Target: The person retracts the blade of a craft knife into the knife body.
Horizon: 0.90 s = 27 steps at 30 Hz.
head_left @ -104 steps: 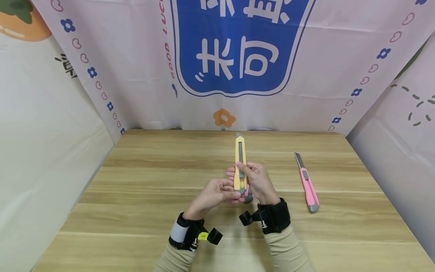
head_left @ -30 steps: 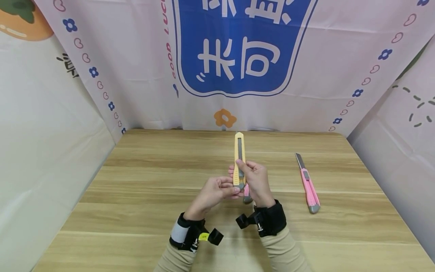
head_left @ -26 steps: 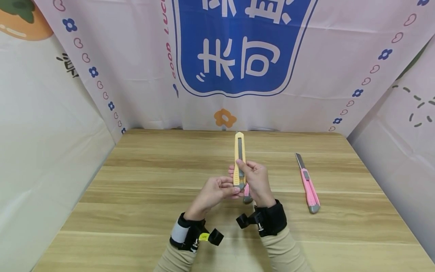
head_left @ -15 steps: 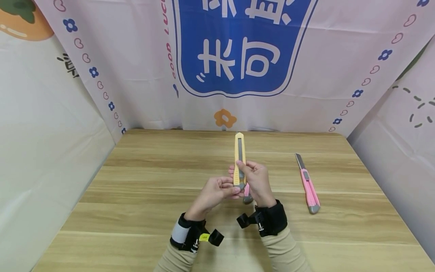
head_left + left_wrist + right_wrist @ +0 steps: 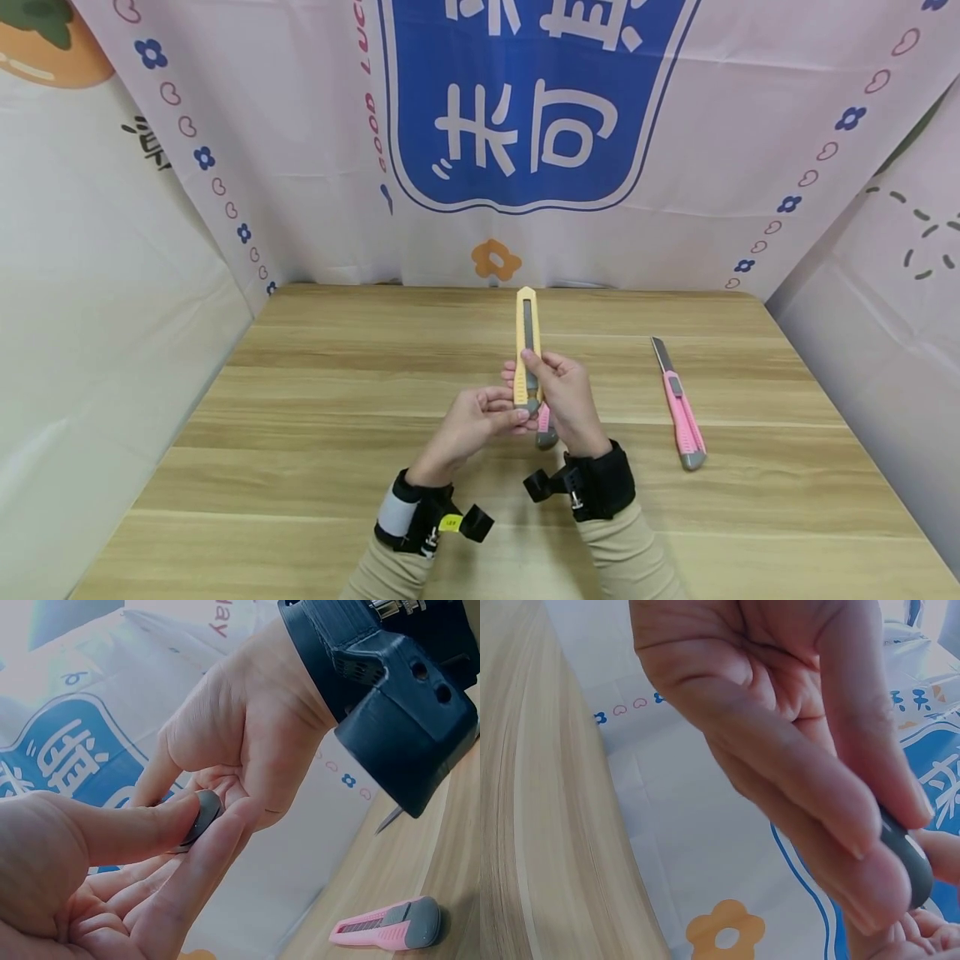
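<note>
In the head view, a yellow utility knife [image 5: 528, 333] stands out between both hands, its tip pointing to the backdrop. My left hand [image 5: 476, 425] pinches its grey end [image 5: 204, 814] between thumb and fingers. My right hand [image 5: 567, 398] grips the body, thumb over the slider. No blade shows beyond the yellow tip. Underneath the right hand lies a pink utility knife [image 5: 547, 429], mostly hidden by the hands. Another pink utility knife [image 5: 679, 417] rests on the table to the right, its blade out.
The wooden table [image 5: 322, 400] runs back to a printed cloth backdrop [image 5: 322, 242]. White cloth [image 5: 97, 333] also hangs at the left side. Each wrist wears a black strap with a small camera.
The blade tip that stuck out of the yellow knife 3.5 seconds ago has drawn back into the body. Both hands have shifted very slightly; the pink knife on the right stays put.
</note>
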{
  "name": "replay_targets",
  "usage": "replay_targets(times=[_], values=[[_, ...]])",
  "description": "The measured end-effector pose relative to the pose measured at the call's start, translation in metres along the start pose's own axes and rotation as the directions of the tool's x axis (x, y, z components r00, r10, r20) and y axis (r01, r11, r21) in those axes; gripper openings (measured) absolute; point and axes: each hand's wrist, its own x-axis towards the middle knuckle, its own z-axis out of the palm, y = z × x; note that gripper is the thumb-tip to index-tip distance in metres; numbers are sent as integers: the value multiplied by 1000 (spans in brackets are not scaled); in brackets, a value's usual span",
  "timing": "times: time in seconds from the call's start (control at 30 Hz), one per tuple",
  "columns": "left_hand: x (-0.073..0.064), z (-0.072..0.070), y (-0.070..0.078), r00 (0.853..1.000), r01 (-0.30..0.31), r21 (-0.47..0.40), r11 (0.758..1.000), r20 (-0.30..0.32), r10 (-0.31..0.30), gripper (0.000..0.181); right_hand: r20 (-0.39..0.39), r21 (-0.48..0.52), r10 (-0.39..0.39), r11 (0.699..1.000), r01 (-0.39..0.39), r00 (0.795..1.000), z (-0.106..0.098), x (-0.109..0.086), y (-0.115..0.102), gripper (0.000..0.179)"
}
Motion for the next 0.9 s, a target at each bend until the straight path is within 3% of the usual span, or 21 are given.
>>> replay_targets(times=[0.57,0.77,0.9], values=[[1,-1,0,1000,-5,9,1000,-3,5,31,-49,-96,34,995,-39,998,-1,0,-1,37],[2,-3,-1,1000,8,-3,1000,-17,-9,31,-66,-156,14,988,-24,998,1,1,1,36],[2,-2,-1,1000,3,-2,1000,-17,-3,29,-45,-141,-8,990,1,999,1,1,1,35]])
